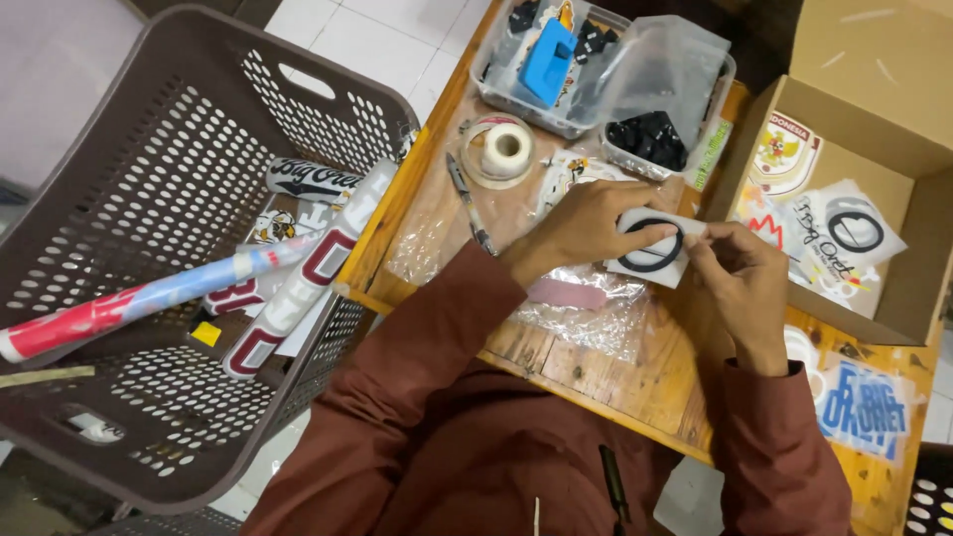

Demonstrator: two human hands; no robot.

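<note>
— Surface?
— Worn wooden table [606, 382] on white tile, brown perforated plastic basket [149, 199] alongside.
— Step in hand?
— Peeling, I judge: the white sticker sheet with a black ring [652, 248] sits above crinkled plastic film.
— Hands?
— Left hand [586, 230] pins it, fingers curled over; right hand [743, 278] pinches its edge. Next needs a steady, slow pull.

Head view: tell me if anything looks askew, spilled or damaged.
Nothing looks spilled or broken. The rolled posters lie crisscross in the brown basket, and a blue sticker sits crooked on the wooden table. Both hands, left hand and right hand, hold a ring sticker.
</note>
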